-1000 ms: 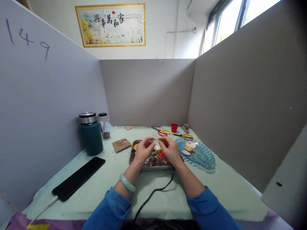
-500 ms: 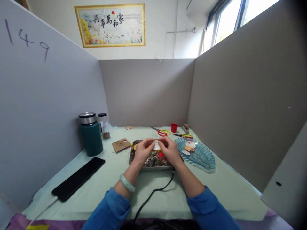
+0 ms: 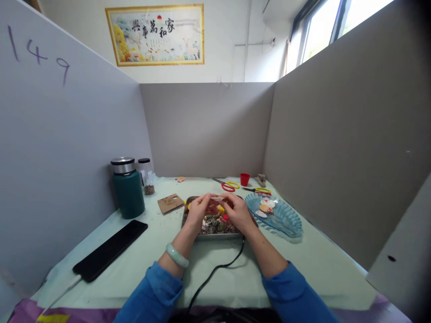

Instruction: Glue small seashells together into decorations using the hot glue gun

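Note:
Between my two hands is a small, thin whitish piece [image 3: 217, 198], seen nearly edge-on; its exact kind does not show. My left hand [image 3: 199, 211] pinches its left end and my right hand [image 3: 237, 212] its right end. Both hands are above a metal tray [image 3: 215, 237]. Small stones and shell-like bits [image 3: 215, 224] fill the near part of the tray, with a red piece [image 3: 225, 217] and a yellow piece [image 3: 221, 209] among them. My forearms hide the tray's sides in part.
Right of the tray is a blue glass dish [image 3: 286, 220] with flat round pieces [image 3: 266, 207]. Behind are two scissors [image 3: 229, 185] [image 3: 259, 190] and a red cup [image 3: 244, 179]. Leftward are a brown board [image 3: 170, 203], a green flask [image 3: 127, 193], a jar [image 3: 147, 177] and a phone [image 3: 111, 251]. A black cable [image 3: 218, 268] runs nearer me.
The whitish piece has turned from showing its round face to nearly edge-on and sits slightly higher. My fingers have shifted with it; more of the tray's contents show below.

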Tool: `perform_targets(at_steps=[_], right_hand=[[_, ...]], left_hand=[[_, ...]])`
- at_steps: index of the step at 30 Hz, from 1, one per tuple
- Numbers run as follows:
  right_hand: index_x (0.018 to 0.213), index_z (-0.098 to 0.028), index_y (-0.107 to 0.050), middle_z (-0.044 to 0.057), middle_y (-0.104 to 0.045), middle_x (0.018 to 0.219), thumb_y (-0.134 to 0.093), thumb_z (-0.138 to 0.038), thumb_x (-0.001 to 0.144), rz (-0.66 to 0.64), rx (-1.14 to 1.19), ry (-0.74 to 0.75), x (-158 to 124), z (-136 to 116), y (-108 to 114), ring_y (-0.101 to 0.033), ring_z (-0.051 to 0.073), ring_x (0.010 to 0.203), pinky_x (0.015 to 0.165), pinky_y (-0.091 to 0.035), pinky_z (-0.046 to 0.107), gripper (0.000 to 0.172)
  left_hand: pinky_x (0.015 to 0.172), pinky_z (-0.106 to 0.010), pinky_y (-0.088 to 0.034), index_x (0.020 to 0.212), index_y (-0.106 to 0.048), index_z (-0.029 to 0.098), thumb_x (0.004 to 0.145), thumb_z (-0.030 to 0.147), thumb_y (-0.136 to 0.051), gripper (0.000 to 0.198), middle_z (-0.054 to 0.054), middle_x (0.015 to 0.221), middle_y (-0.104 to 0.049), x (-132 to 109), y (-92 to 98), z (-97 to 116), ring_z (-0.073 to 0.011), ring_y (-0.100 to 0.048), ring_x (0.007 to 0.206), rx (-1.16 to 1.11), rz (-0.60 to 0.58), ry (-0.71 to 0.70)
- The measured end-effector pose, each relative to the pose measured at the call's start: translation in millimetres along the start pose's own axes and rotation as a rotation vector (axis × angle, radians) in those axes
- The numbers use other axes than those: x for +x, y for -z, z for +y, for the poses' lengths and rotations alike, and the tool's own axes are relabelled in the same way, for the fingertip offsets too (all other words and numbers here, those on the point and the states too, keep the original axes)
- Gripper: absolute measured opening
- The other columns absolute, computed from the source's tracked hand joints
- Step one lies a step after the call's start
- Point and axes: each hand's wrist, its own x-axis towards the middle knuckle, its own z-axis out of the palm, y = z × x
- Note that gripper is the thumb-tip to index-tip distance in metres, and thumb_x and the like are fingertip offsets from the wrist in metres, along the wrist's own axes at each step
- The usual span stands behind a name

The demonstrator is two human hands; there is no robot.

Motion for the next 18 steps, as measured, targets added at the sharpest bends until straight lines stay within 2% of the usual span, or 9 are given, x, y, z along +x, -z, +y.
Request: perform_targets(at_steps=[3,6,11,18], right_hand=[[0.085,-0.019,-0.065,0.002,-0.063,0.075,-0.052,-0.034,0.087,-0.012,0.018,-0.052,0.0,-1.0,0.4,-0.055,0.016,0.066,0.062,-0.041,0.025,0.021],[0.075,-0.019,-0.061,-0.001,-0.057,0.065,-0.050,-0.038,0.088,-0.022,0.037,-0.092,-0.4,-1.2,0.9,-0.050,0.014,0.060,0.057,-0.038,0.024,0.025],[0.074,-0.019,-0.059,-0.003,-0.052,0.061,-0.049,-0.041,0.087,-0.038,0.074,-0.140,-0.5,-1.1,1.8,-0.046,0.013,0.057,0.054,-0.035,0.023,0.028],[0.076,-0.018,-0.061,-0.003,-0.051,0.062,-0.049,-0.040,0.088,-0.078,0.093,-0.161,-0.5,-2.4,2.9,-0.045,0.013,0.057,0.054,-0.034,0.023,0.028]], left_hand=[[0.049,-0.026,-0.049,0.078,-0.065,0.011,0.067,0.060,-0.065,0.050,-0.003,0.068,-0.063,0.6,0.1,-0.4,-0.0098,-0.053,0.048,0.028,0.042,-0.001],[0.050,-0.024,-0.049,0.080,-0.066,0.011,0.063,0.055,-0.072,0.047,-0.002,0.069,-0.061,0.2,-0.1,-0.6,-0.0078,-0.050,0.049,0.072,0.045,-0.015],[0.054,-0.023,-0.049,0.088,-0.066,0.012,0.060,0.041,-0.078,0.042,0.000,0.069,-0.061,-0.5,1.6,-1.9,-0.0079,-0.052,0.054,0.059,-0.076,-0.042],[0.053,-0.019,-0.045,0.087,-0.067,0.012,0.062,0.033,-0.078,0.036,-0.003,0.076,-0.065,0.3,4.4,-1.8,-0.0077,-0.054,0.057,0.024,-0.079,-0.065]])
